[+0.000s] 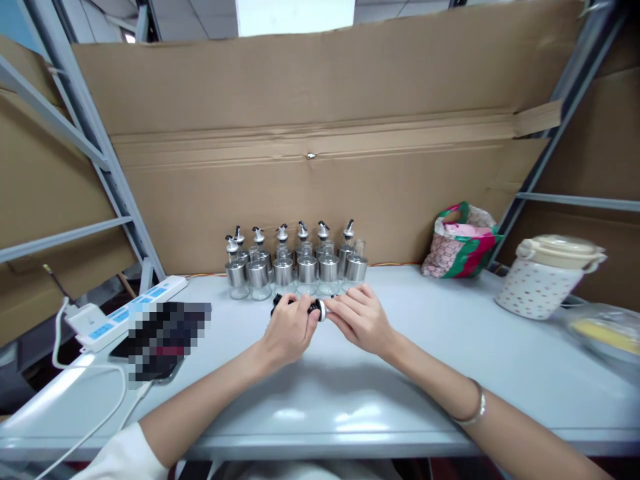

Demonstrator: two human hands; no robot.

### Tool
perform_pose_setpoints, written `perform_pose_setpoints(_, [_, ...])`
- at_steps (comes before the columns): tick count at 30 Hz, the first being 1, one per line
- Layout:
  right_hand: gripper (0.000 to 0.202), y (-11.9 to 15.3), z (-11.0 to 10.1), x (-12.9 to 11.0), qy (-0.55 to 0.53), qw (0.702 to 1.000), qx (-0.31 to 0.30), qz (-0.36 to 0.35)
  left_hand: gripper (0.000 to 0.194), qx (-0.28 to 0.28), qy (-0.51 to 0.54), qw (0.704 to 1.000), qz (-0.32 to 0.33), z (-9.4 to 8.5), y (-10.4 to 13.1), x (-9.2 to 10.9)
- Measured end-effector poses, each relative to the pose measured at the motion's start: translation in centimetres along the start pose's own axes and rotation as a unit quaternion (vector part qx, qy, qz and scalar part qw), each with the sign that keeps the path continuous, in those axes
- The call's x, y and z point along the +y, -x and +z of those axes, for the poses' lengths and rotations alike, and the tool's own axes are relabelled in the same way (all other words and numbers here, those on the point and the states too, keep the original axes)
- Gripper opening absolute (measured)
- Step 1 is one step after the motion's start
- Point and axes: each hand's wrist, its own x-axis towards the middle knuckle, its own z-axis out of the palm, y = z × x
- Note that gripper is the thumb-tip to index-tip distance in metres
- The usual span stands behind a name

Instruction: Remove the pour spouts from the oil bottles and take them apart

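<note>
Over the middle of the grey table [400,387], my left hand [291,328] is closed around the black part of a pourer stopper [320,309]. From the right, my right hand [361,319] pinches the silver end of the same stopper. The two hands nearly meet. Just beyond them stand two rows of glass bottles with silver sleeves. Several at the back carry silver and black pourers, as does the front-left bottle [236,275]. Other front bottles, such as the rightmost one [357,268], have bare glass necks.
A power strip [167,288] with a white charger and cable lies at the left, beside a blurred-out dark object [165,340]. At the right are a patterned bag [460,243], a dotted white container [537,280] and a plastic-wrapped yellow item [607,333]. Cardboard [310,87] walls the back.
</note>
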Motion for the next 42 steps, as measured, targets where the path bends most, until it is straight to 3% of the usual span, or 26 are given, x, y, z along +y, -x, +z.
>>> perform_pose_setpoints(5, [0.030,-0.3,0.1,-0.5,-0.131,0.985,-0.049,0.097,0.021,0.037,-0.039,0.997,0.052,0.1,-0.5,-1.0])
perform_pose_setpoints(9, [0.036,-1.0,-0.3,-1.2,-0.269,0.921,-0.097,0.265,0.017,0.048,-0.011,0.995,0.086,-0.3,-0.9,-1.9])
perform_pose_setpoints(11, [0.040,-1.6,-0.4,-1.4,-0.336,0.862,-0.110,0.362,0.017,0.051,-0.010,0.993,0.104,-0.5,-1.2,-2.3])
perform_pose_setpoints(14, [0.047,-2.3,-0.4,-1.6,-0.475,0.737,-0.116,0.467,0.017,0.063,-0.040,0.988,0.135,-1.0,-1.7,-2.7])
perform_pose_setpoints(17, [0.047,-2.9,-0.5,-1.8,-0.583,0.610,-0.119,0.524,0.019,0.085,-0.082,0.975,0.186,-1.6,-2.0,-2.9])
perform_pose_setpoints(20, [0.043,-2.9,-0.4,-2.0,-0.641,0.510,-0.117,0.561,0.023,0.100,-0.113,0.962,0.228,-2.0,-1.9,-3.2])
perform_pose_setpoints(23, [0.041,-2.5,0.0,-2.0,-0.679,0.446,-0.126,0.570,0.026,0.106,-0.129,0.955,0.245,-2.1,-1.7,-3.6])
perform_pose_setpoints(26, [0.041,-2.1,0.3,-2.0,-0.691,0.425,-0.141,0.568,0.029,0.119,-0.147,0.949,0.252,-1.8,-1.4,-4.2])
perform_pose_setpoints(30, [0.045,-2.0,0.6,-2.0,-0.681,0.434,-0.150,0.571,0.033,0.135,-0.176,0.944,0.244,-1.2,-1.0,-5.0])
perform_pose_setpoints(32, [0.047,-1.9,0.7,-1.9,-0.662,0.481,-0.157,0.553,0.033,0.127,-0.180,0.948,0.228,-1.1,-0.8,-5.3])
perform_pose_setpoints(36, [0.050,-1.7,1.2,-1.8,-0.576,0.642,-0.166,0.478,0.033,0.102,-0.171,0.957,0.211,-1.2,-0.8,-5.4])
perform_pose_setpoints(39, [0.051,-1.5,1.2,-1.9,-0.450,0.769,-0.175,0.420,0.035,0.102,-0.166,0.957,0.213,-1.3,-1.0,-5.2])
perform_pose_setpoints(42, [0.045,-1.1,0.9,-1.5,-0.260,0.909,-0.161,0.283,0.034,0.067,-0.153,0.965,0.202,-1.5,-1.0,-5.7])
